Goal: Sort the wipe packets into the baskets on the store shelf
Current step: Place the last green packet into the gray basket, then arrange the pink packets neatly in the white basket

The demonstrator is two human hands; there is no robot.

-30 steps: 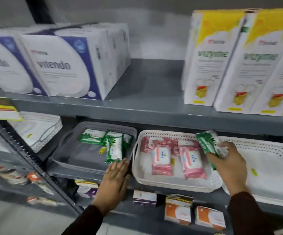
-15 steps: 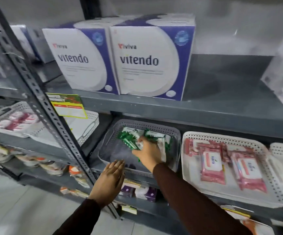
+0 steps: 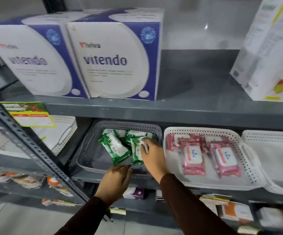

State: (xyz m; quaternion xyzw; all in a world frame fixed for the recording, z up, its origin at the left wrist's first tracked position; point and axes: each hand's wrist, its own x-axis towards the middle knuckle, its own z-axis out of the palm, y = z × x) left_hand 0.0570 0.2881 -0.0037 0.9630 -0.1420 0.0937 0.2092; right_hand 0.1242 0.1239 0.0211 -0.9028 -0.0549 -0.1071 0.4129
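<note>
A grey basket (image 3: 88, 160) on the middle shelf holds several green wipe packets (image 3: 115, 148). My right hand (image 3: 151, 156) reaches into it, fingers closed on one green packet (image 3: 136, 150) that stands tilted against the others. My left hand (image 3: 115, 181) is at the basket's front rim, its fingers curled over the edge just below the packets. To the right, a white basket (image 3: 171, 133) holds several pink wipe packets (image 3: 194, 160).
Another white basket (image 3: 259, 137) sits at the far right, and one (image 3: 66, 133) at the left behind a slanted grey shelf post (image 3: 27, 146). Vitendo boxes (image 3: 113, 61) and a yellow-white carton (image 3: 266, 56) stand on the upper shelf. Small boxes fill the lower shelf.
My right hand carried a green packet from over the white basket leftwards into the grey basket. The view swung left. My left hand curled onto the grey basket's rim.
</note>
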